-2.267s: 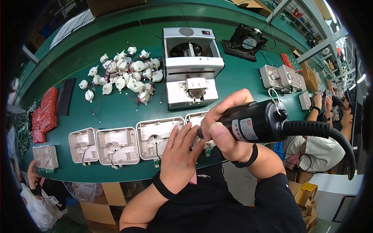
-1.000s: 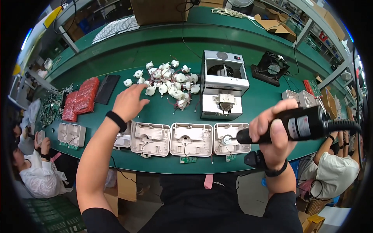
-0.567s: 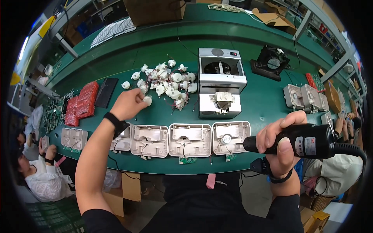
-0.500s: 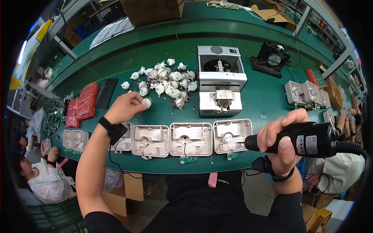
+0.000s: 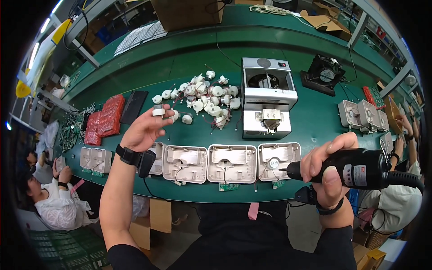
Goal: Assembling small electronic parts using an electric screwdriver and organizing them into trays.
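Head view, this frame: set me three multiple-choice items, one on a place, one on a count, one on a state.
1. Where does the pile of small white parts lie?
A. on the green table, left of the grey machine
B. on the red trays
C. under the black fan

2. How many white housings lie right in front of the person, between the two hands?
A. one
B. three
C. six

3. What is in the left hand?
A. nothing
B. a black power screwdriver
C. a small white part in its fingers

Answers:
1 A, the pile sits on the table beside the machine.
2 B, three lie side by side there.
3 C, the part is pinched; the right hand grips the black power screwdriver.
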The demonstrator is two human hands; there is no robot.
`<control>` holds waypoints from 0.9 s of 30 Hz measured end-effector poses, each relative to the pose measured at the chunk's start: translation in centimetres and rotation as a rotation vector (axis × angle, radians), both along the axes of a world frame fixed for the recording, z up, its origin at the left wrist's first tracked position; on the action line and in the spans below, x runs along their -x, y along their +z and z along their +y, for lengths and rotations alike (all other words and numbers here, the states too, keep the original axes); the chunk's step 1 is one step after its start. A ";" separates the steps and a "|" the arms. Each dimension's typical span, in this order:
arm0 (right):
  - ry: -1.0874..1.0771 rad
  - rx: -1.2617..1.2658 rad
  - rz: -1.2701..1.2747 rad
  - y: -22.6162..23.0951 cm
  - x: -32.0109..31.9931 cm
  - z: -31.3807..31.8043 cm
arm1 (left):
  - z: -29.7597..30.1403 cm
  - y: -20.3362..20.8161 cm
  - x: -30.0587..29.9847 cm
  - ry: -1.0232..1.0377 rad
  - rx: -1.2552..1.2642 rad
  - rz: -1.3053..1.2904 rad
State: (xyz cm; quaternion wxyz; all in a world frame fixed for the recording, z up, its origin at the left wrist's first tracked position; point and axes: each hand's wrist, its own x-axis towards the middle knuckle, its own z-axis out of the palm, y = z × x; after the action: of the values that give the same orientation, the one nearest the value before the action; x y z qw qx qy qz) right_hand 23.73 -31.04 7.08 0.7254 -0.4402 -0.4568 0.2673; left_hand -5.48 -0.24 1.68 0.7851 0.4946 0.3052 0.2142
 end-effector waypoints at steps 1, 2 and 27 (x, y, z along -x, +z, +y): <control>-0.002 0.000 -0.001 0.0 0.0 -0.1 | 0.2 0.0 -0.1 -0.019 0.065 -0.010; -0.002 0.000 -0.003 0.1 0.0 -0.1 | 0.5 0.0 -0.2 -0.039 0.131 -0.019; -0.066 0.019 0.100 0.6 0.3 -1.4 | -3.5 4.0 -1.4 -0.031 -0.457 0.297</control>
State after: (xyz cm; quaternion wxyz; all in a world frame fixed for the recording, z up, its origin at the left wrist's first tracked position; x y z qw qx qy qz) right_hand 23.39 -32.40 7.66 0.7513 -0.4482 -0.4027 0.2692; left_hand -4.05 -3.71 5.65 0.6030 0.6894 0.3532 0.1906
